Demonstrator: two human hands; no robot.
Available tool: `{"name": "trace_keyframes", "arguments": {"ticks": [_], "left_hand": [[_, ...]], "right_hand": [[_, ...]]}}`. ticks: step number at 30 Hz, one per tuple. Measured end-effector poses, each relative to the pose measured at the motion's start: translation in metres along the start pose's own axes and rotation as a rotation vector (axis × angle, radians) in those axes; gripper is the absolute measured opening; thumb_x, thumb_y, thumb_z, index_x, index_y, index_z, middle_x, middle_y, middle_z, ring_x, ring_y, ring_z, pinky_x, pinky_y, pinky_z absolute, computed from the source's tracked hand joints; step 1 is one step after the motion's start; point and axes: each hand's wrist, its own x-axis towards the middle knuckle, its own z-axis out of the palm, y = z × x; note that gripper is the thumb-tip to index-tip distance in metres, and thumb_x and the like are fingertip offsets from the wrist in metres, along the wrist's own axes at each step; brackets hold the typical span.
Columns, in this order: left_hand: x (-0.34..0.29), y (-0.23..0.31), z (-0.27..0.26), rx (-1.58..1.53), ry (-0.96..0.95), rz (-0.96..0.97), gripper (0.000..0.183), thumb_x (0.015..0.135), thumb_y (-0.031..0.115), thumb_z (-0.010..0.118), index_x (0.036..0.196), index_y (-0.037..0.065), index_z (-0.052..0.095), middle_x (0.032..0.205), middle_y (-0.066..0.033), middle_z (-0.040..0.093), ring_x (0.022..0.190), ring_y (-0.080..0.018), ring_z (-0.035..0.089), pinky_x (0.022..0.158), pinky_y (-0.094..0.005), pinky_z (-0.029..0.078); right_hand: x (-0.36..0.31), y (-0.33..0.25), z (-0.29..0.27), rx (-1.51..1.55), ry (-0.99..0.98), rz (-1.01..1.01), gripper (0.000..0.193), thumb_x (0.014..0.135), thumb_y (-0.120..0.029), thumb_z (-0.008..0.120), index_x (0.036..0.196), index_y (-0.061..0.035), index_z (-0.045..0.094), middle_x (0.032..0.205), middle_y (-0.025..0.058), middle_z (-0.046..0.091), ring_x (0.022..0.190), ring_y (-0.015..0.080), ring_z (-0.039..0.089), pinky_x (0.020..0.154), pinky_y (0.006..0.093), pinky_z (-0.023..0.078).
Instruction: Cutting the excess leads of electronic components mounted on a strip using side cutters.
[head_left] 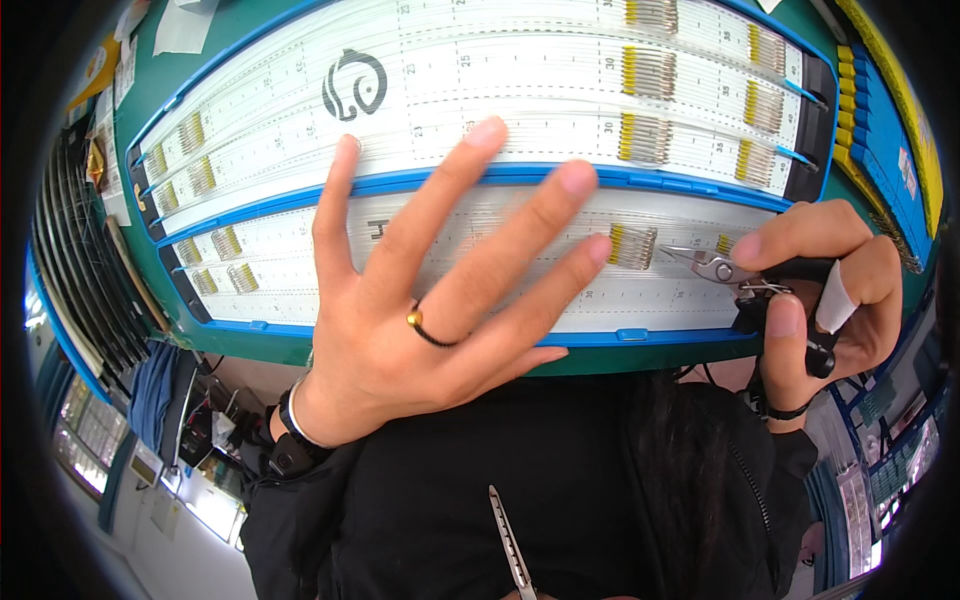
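Note:
My left hand (420, 300) lies with its fingers spread across an open, flat blue-framed case (690, 183), its fingertips near the hinge side. White boards with ruler marks fill both halves, and clear lines seem to run along them. Rows of thin silver pieces with yellow ends (633, 246) sit near both ends of the boards. My right hand (850, 290) grips small black-handled pliers (715, 266) over the near half's right end. Their pointed jaws aim left, close to one silver row. White tape wraps one right finger.
Under the case is a green work surface (250, 35). A blue holder with yellow blocks (880, 150) stands at the right. Along the left edge rests a stack of dark-edged panels (75, 260). White paper (185, 25) lies at the far left.

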Motion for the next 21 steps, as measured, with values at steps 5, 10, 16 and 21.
{"name": "trace_keyframes", "arguments": {"ticks": [5, 10, 16, 21], "left_hand": [[-0.001, 0.004, 0.001, 0.006, -0.010, 0.028, 0.050, 0.085, 0.061, 0.048, 0.119, 0.029, 0.067, 0.134, 0.0061, 0.057, 0.130, -0.0294, 0.049, 0.115, -0.0605, 0.020], [0.000, 0.004, 0.000, -0.006, -0.018, 0.009, 0.052, 0.083, 0.061, 0.050, 0.119, 0.027, 0.067, 0.133, 0.0083, 0.058, 0.130, -0.0285, 0.049, 0.115, -0.0605, 0.020], [0.000, 0.004, -0.001, -0.014, -0.015, 0.013, 0.050, 0.083, 0.059, 0.051, 0.118, 0.027, 0.067, 0.132, 0.0076, 0.059, 0.129, -0.0288, 0.050, 0.115, -0.0607, 0.020], [0.001, 0.003, -0.001, -0.016, -0.009, 0.016, 0.051, 0.083, 0.060, 0.052, 0.118, 0.027, 0.067, 0.132, 0.0072, 0.060, 0.128, -0.0293, 0.051, 0.115, -0.0607, 0.020]], "right_hand": [[-0.002, -0.001, -0.001, 0.023, -0.007, 0.025, 0.026, 0.087, -0.004, 0.057, 0.085, -0.0107, 0.032, 0.094, 0.0250, 0.063, 0.075, 0.0179, 0.058, 0.076, 0.0297, 0.049], [0.002, -0.001, -0.008, 0.004, -0.102, -0.013, 0.028, 0.085, -0.003, 0.058, 0.084, -0.0110, 0.031, 0.094, 0.0250, 0.063, 0.077, 0.0184, 0.057, 0.077, 0.0312, 0.047], [0.003, 0.003, -0.007, -0.013, -0.137, -0.066, 0.029, 0.084, -0.002, 0.059, 0.085, -0.0109, 0.032, 0.094, 0.0248, 0.064, 0.076, 0.0178, 0.056, 0.075, 0.0311, 0.046], [0.000, 0.010, -0.008, -0.059, -0.140, -0.146, 0.029, 0.084, -0.003, 0.061, 0.084, -0.0108, 0.033, 0.093, 0.0249, 0.065, 0.071, 0.0170, 0.056, 0.071, 0.0306, 0.046]]}}
